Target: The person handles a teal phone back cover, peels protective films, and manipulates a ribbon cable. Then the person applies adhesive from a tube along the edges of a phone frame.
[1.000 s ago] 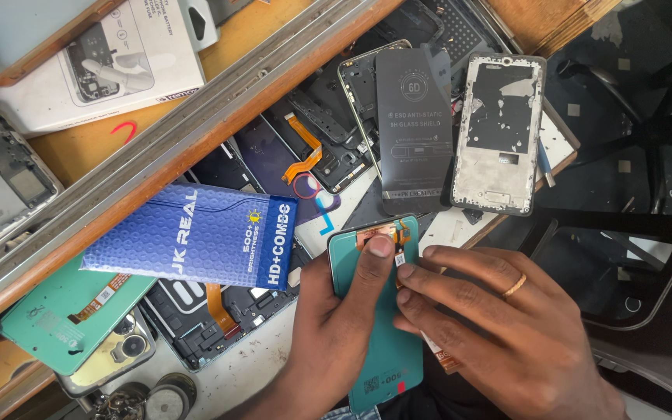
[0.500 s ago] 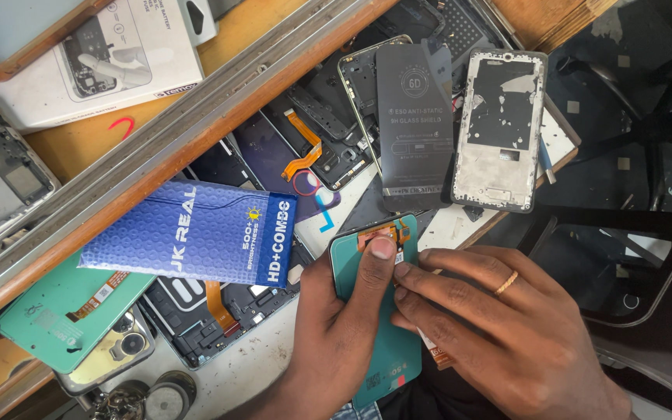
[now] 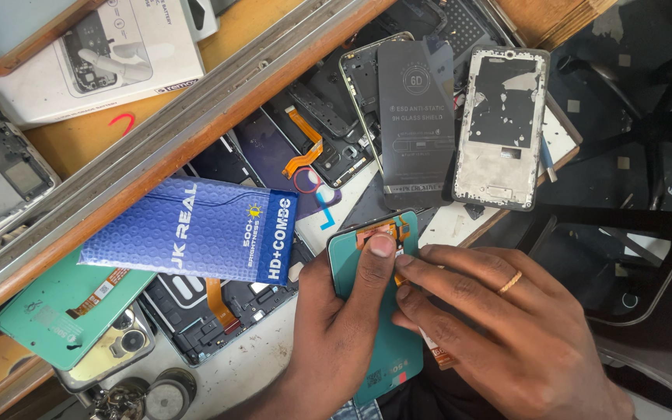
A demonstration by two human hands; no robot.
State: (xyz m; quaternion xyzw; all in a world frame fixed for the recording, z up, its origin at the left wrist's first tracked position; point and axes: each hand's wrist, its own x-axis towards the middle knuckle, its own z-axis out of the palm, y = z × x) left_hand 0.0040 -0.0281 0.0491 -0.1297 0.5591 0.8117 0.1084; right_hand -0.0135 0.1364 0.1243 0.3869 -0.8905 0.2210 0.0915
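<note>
The left hand (image 3: 336, 327) holds a flat teal phone screen panel (image 3: 386, 342) with its back side up, low in the middle of the view. Its thumb presses near the small orange ribbon cable (image 3: 389, 230) at the panel's top edge. The right hand (image 3: 499, 327), with a gold ring (image 3: 510, 281), pinches that same spot with its fingertips. At 9 o'clock from the panel lies a blue cardboard box (image 3: 196, 232). At 12 o'clock sit a dark glass screen guard (image 3: 415, 117) and a silver phone frame (image 3: 503, 128).
</note>
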